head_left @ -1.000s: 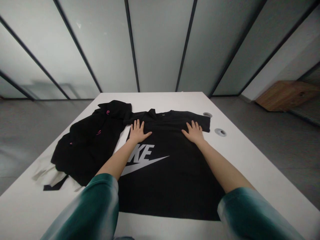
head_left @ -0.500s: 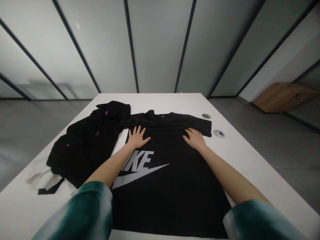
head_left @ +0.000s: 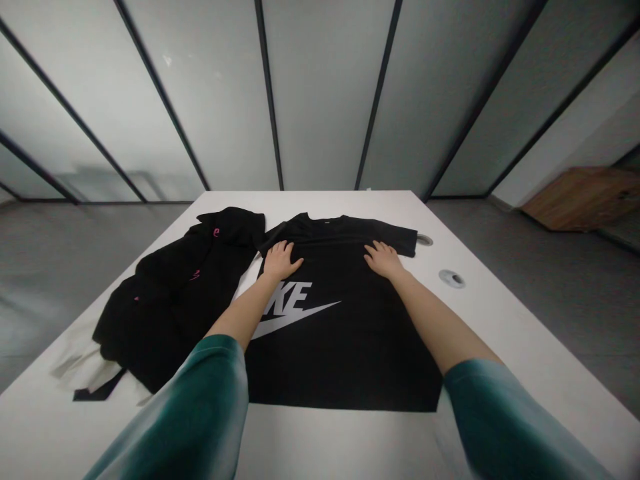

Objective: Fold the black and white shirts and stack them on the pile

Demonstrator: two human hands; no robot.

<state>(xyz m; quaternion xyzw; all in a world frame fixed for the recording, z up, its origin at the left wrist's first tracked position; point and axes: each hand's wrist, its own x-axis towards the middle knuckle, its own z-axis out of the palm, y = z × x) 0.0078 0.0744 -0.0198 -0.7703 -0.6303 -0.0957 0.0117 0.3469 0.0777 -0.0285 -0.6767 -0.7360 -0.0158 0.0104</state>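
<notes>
T-shirt (head_left: 345, 353): black, spread flat on white tabletop (head_left: 340, 443), collar at far end, hem toward the person.
Print (head_left: 301, 297): pale grey, "KE" readable above a swoosh, rest behind left forearm.
Left grip (head_left: 281, 261): palm down on shirt's upper left, fingers spread, thumb out, clasping nothing.
Right grip (head_left: 384, 259): palm down on upper right, fingers slightly bent, unclenched, no cloth visibly pinched.
Creases: shallow, across shirt between hands and collar.
Black garment (head_left: 175, 320): heaped left of shirt, pink marks; shirt's left sleeve reaches it, can't tell if overlapping.
White cloth (head_left: 90, 357): pokes out at heap's near end.
Grommets (head_left: 453, 279): two, tabletop right side; far one just beside shirt's right sleeve.
</notes>
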